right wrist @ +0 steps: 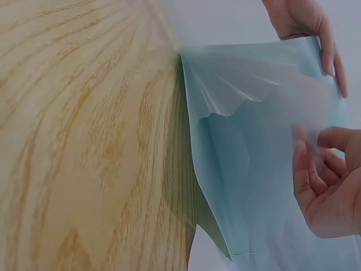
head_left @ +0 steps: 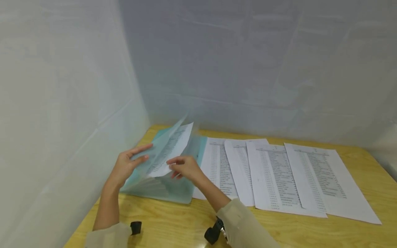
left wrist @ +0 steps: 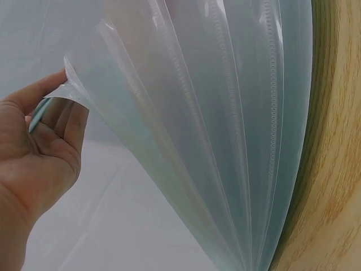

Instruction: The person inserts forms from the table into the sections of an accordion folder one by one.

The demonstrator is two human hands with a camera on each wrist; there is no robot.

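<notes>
Pinching a printed sheet (head_left: 169,150), the right hand (head_left: 186,168) half hides behind folder sleeves (left wrist: 186,141) the left hand (head_left: 125,165) grips.

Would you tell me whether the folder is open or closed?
Open: the left hand lifts the folder's clear sleeves, fanned apart from the spine.

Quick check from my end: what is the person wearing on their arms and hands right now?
Both hands are bare: no gloves or rings visible. The left hand and right hand emerge from loose beige fabric sleeves pushed back from the wrists. A small black strapped-on device sits at each forearm, by the cuff.
</notes>
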